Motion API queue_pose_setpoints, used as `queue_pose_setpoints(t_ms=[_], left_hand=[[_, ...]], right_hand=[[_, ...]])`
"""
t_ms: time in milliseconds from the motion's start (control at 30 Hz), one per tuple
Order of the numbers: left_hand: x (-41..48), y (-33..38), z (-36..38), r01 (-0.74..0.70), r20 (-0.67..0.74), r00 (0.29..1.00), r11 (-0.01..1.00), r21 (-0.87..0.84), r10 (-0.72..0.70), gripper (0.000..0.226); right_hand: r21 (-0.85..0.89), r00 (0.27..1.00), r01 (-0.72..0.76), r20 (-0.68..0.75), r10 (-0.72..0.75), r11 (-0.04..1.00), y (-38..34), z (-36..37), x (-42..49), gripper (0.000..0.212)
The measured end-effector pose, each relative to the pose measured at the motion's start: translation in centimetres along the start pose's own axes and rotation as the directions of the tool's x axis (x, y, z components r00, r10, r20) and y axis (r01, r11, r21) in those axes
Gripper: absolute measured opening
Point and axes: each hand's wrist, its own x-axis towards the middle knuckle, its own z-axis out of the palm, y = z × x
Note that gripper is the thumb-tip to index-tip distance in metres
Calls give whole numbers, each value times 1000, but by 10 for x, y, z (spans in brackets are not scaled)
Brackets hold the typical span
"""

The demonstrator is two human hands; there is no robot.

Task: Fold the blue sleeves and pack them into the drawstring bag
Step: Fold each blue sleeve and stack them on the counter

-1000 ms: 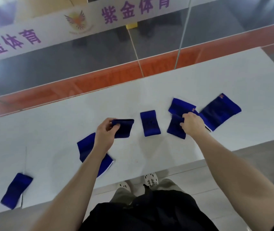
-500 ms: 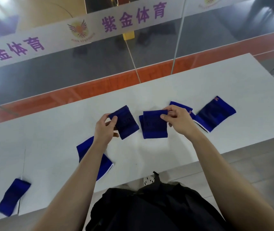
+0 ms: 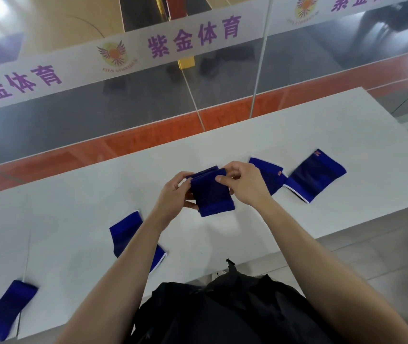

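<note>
Head view: left hand [image 3: 175,192] and right hand [image 3: 245,182] both grip the folded blue sleeves [image 3: 211,194], stacked, above the white surface [image 3: 322,132]. Lying on it: logo sleeve [image 3: 270,175] beside the right hand, wide sleeve [image 3: 317,176] touching it, near sleeve [image 3: 128,232] partly hidden by the left forearm, far-left sleeve [image 3: 9,309].

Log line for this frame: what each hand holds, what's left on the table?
stage: gathering | left hand: grips held sleeves | right hand: pinches same | loose sleeves on table: four
</note>
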Motion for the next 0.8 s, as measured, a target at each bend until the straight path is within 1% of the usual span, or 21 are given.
queue_pose_setpoints(t_ms=[100,200,333,400,533,667,767,800], left_hand=[[-1,-1,0,-2,-4,1000,999,-48,2,35],[-3,-1,0,-17,-20,1000,999,-38,16,34],[-3,-2,-6,-35,-41,998,997,62,38,30],[-3,-2,-9,-51,-39,998,990,133,56,30],[-7,1,-15,-100,0,995,963,251,103,31],[-11,6,-18,-117,33,993,953,280,112,30],[-16,10,-14,-125,42,992,947,296,118,20],[-17,10,-13,-140,48,990,934,329,131,19]], right_hand=[[-5,1000,6,-15,-6,1000,-2,7,-1,14],[-44,999,33,-35,-35,998,-3,13,0,12],[-92,995,77,-54,-82,993,-4,16,-2,11],[-119,992,97,-66,-105,988,-2,17,-3,16],[-84,998,63,0,-64,994,2,14,-2,24],[-52,999,47,-8,-48,998,5,12,-5,17],[-35,998,54,-43,-55,998,6,15,-7,11],[-23,997,54,-49,-56,998,6,16,-8,10]])
